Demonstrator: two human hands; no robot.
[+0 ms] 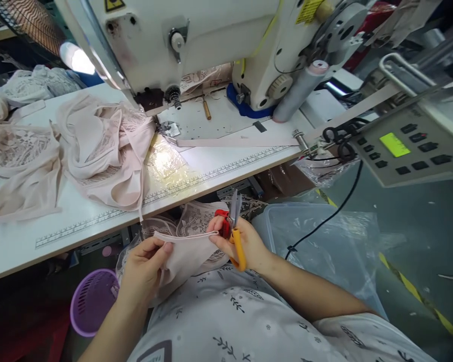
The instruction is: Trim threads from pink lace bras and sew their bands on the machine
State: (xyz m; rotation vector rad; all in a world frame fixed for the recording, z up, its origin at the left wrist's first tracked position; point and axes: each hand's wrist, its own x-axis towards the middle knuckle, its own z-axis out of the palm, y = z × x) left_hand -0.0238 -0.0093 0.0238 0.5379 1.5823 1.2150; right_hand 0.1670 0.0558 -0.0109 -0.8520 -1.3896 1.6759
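Two hands stretch my limp, light pale-pink lace-backed fabric piece point(184, 251) by its bound edge: left hand point(145, 269) pinching, right hand point(241, 241) pinching while gripping orange-and-red thread snips point(234, 229).

A sewing machine point(196, 45) stands at the back of the table point(219, 166), with a heap of garments point(79, 151) on the table to its left and a control panel point(411, 146) off the table's right end. Below the table's front edge, the left hand point(145, 269) and right hand point(236, 241) hold a fabric piece point(184, 251) between them; the right hand also holds scissors point(234, 226). A basket point(92, 301) sits low on the left, and a plastic bin point(324, 241) on the right.
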